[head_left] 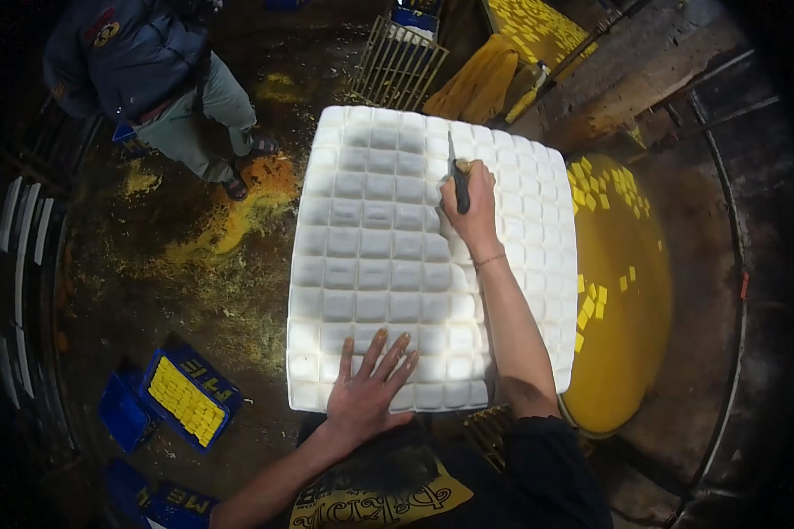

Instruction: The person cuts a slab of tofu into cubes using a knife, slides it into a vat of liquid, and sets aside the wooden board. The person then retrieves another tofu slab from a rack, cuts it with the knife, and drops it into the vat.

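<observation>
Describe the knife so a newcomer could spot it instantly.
Find the big white slab marked into squares. Over its far half is the right hand. The knife it holds has a thin blade pointing away from the wearer and a black handle, dark against the white.

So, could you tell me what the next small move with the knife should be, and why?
Probably draw the knife nearer along the groove: its blade seems lined up with one by the slab's far edge, the right hand grips its handle, and the left hand lies spread at the near edge, off to the side.
</observation>
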### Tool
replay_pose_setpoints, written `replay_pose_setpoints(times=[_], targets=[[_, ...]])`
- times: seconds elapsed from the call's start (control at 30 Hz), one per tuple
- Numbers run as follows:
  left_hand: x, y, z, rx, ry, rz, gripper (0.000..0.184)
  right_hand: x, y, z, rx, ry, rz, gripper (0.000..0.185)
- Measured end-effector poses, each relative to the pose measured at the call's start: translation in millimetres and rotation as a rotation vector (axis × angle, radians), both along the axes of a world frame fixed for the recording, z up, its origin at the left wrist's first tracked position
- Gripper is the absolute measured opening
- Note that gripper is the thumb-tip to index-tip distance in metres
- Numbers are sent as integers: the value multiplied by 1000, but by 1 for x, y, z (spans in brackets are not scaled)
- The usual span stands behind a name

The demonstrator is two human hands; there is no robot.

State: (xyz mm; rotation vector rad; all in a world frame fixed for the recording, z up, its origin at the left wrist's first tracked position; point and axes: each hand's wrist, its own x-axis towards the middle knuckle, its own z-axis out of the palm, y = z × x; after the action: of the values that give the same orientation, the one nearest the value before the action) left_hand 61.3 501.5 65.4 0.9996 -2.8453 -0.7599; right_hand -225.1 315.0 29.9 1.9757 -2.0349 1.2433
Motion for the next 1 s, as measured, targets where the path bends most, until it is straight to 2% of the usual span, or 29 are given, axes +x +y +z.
replay_pose_setpoints(times=[0.13,0.2,0.23,0.33,0.37,0.4,0.43,0.5,0.6,0.63,0.67,0.7,0.73,0.77,0.83,0.9,0.97,1.0], targets=[[1,2,-3,-43,35,8,99,37,117,8,60,3,45,29],[1,5,-5,-59,121,44,102,62,194,16,76,95,63,43],[2,6,-6,-54,129,31,102,78,233,14,172,-56,21,48],[-1,11,-9,-92,175,86,103,122,343,41,248,-27,-22,62],[-2,12,-11,-85,183,71,103,128,374,36,207,40,11,57],[-2,13,-14,-115,186,73,101,141,404,44,241,-288,-23,39],[-3,14,-16,-148,184,80,101,145,425,55,297,-200,-18,39],[-3,15,-12,-146,182,75,100,147,452,76,410,-336,-3,41],[-7,18,-5,-85,125,81,104,119,419,99,235,-608,-16,45],[-13,21,-1,-54,87,93,106,105,384,107,177,-512,-73,44],[-19,23,1,-16,93,61,108,90,357,107,262,-619,-221,40],[-27,23,2,1,123,17,107,64,312,100,281,-445,-229,35],[-33,25,1,-15,130,-12,105,43,260,92,246,-495,-172,32],[-39,25,-2,-32,136,-40,104,14,216,66,188,-418,-122,31],[-45,20,1,-96,55,-11,99,-15,133,46,103,-344,-48,28],[-49,16,5,-47,-9,-25,99,-34,66,29,28,-280,10,29],[-50,14,6,-35,-29,-9,99,-45,15,18,-100,-88,9,28],[-50,14,6,-24,-7,-3,99,-48,0,16,-101,-95,18,28]])
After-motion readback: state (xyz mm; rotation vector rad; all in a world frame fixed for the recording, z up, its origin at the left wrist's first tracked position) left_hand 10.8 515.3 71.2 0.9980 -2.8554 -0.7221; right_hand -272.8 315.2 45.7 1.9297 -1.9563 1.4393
